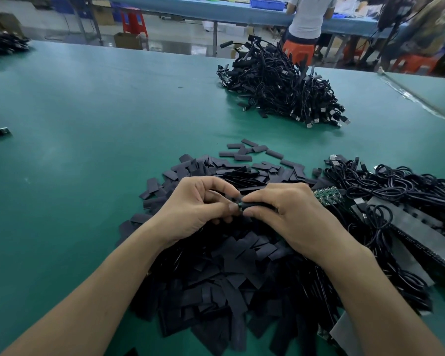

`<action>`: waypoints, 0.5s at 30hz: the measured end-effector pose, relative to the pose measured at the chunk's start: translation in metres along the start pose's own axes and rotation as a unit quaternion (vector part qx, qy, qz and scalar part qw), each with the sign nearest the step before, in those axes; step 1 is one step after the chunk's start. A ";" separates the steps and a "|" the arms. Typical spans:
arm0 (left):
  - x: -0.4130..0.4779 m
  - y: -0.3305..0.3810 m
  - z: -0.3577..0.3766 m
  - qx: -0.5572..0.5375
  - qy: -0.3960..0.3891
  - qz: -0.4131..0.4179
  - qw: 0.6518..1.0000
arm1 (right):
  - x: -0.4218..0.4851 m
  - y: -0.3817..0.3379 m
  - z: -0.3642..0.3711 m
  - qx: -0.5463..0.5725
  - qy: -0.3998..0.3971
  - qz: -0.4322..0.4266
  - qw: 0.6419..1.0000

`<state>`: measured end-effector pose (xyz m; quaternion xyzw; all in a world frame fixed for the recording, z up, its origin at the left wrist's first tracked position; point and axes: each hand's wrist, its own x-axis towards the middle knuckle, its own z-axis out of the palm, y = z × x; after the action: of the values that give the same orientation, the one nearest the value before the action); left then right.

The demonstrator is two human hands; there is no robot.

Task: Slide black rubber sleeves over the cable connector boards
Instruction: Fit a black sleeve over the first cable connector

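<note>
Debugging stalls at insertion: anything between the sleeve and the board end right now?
Nothing visible. The right hand grips the black sleeve, its mouth against the green-edged piece pinched by the left hand. The hands hide part of the joint.

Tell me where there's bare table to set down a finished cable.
Broad bare green mat left of the sleeve pile; also a strip between that pile and the far cable heap. Crowded: the pile itself and the cable tangle at right.

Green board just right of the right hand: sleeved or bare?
Bare. The green board lies uncovered by the cable pile, its components showing. The left hand and right hand pinch a separate black sleeve.
</note>
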<state>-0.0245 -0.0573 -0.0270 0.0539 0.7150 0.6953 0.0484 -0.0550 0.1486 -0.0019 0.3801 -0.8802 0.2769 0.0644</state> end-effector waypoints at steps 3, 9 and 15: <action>0.000 0.000 0.000 0.001 0.003 0.003 1.000 | 0.000 0.001 0.002 -0.002 0.009 0.000 1.000; 0.000 -0.001 0.000 0.001 0.005 0.005 1.000 | 0.000 0.002 0.004 0.016 0.003 0.001 1.000; 0.000 -0.002 0.001 0.006 0.000 0.008 1.000 | 0.001 0.002 0.006 0.013 -0.002 0.000 1.000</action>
<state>-0.0247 -0.0568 -0.0289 0.0597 0.7190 0.6911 0.0426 -0.0564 0.1455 -0.0077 0.3816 -0.8767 0.2871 0.0578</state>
